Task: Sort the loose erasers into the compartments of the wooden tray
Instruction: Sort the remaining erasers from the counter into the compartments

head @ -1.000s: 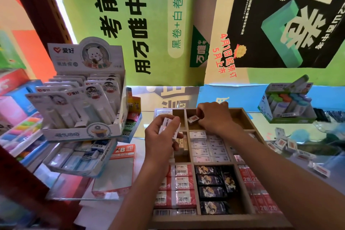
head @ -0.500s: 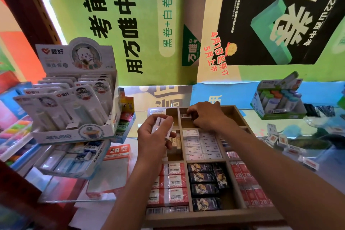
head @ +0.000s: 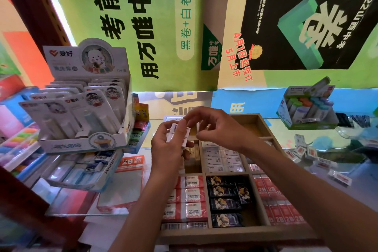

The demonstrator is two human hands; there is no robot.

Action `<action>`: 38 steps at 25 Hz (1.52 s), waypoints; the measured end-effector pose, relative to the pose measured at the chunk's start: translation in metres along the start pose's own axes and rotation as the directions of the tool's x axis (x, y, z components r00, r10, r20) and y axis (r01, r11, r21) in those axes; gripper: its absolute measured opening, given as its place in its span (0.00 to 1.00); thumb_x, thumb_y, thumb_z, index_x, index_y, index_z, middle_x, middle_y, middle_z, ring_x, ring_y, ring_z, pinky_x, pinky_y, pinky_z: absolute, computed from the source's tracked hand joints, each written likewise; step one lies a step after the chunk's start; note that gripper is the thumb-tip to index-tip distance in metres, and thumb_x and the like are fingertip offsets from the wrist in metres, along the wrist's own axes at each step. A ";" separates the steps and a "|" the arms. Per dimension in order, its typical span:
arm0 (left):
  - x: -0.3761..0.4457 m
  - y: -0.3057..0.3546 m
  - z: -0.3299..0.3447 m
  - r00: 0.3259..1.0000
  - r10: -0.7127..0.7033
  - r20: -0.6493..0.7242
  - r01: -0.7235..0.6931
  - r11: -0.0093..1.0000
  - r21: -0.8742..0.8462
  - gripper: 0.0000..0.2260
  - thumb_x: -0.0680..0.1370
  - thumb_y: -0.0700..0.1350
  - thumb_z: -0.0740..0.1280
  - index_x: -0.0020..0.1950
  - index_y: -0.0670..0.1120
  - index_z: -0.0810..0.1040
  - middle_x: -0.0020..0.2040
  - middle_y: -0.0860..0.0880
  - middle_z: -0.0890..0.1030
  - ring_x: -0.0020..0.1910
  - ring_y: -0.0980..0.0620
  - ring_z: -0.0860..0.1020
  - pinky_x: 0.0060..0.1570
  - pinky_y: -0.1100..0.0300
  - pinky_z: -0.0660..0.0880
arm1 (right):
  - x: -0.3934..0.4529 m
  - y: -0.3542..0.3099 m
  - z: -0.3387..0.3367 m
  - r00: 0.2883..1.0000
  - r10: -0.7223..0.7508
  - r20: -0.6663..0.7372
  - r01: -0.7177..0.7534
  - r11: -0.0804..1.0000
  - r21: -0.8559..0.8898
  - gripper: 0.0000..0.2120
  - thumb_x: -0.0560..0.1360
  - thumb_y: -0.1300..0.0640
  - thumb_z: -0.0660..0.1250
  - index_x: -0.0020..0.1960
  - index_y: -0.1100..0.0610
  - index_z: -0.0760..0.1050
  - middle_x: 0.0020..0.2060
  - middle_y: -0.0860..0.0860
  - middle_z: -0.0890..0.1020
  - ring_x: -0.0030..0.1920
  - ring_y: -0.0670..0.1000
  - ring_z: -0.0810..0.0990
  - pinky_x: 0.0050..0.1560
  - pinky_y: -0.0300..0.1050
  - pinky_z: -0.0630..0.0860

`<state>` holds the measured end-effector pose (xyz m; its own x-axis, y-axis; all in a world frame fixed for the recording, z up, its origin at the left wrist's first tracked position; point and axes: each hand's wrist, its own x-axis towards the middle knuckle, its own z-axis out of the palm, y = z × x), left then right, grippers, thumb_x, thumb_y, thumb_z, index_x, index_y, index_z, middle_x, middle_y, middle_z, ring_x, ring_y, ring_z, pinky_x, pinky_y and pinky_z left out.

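Observation:
The wooden tray lies in front of me, its compartments holding red 2B erasers, black wrapped erasers and small white erasers. My left hand grips a small stack of white erasers above the tray's left side. My right hand hovers right beside that stack with its fingers curled, thumb and fingertips touching the top eraser. The back right compartment looks bare.
A display box of carded correction tapes stands at the left over a box of blue-white erasers. A flat red 2B box lies beside the tray. Loose erasers are scattered at the right on the glass. A green box sits at the back right.
My right hand has lifted out of the tray's back compartment and come left to the stack in my left hand. The left hand has stayed about where it was.

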<state>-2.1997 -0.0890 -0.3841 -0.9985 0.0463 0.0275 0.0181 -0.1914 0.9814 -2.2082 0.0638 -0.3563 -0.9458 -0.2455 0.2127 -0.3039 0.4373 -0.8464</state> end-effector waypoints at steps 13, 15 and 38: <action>0.005 -0.004 0.000 1.000 -0.030 -0.007 0.030 0.999 -0.023 0.13 0.82 0.54 0.62 0.51 0.44 0.77 0.41 0.45 0.80 0.31 0.53 0.77 0.23 0.62 0.69 | -0.009 0.019 -0.028 0.839 0.395 -0.375 -0.203 0.866 0.457 0.12 0.72 0.68 0.72 0.49 0.53 0.82 0.49 0.60 0.84 0.39 0.53 0.80 0.41 0.45 0.79; 0.006 -0.004 0.000 0.999 -0.038 -0.007 0.038 0.999 -0.011 0.12 0.82 0.53 0.63 0.54 0.45 0.77 0.42 0.46 0.81 0.32 0.53 0.77 0.24 0.62 0.70 | -0.013 0.029 -0.046 0.762 0.479 -0.436 -0.248 0.837 0.487 0.11 0.71 0.65 0.75 0.50 0.53 0.82 0.47 0.56 0.86 0.42 0.54 0.83 0.47 0.48 0.82; 0.005 -0.002 0.001 0.998 -0.056 -0.038 0.056 0.998 0.008 0.12 0.82 0.54 0.62 0.56 0.46 0.77 0.43 0.45 0.82 0.33 0.52 0.78 0.26 0.60 0.71 | 0.016 0.060 -0.041 0.974 0.114 -0.196 -0.226 0.479 -0.848 0.13 0.80 0.46 0.64 0.60 0.48 0.81 0.54 0.51 0.80 0.58 0.53 0.73 0.58 0.51 0.69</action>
<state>-2.2045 -0.0874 -0.3859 -0.9992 0.0196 -0.0344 -0.0373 -0.1802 0.9829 -2.2460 0.1214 -0.3834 -0.9783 -0.0200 0.2060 -0.0287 0.9988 -0.0394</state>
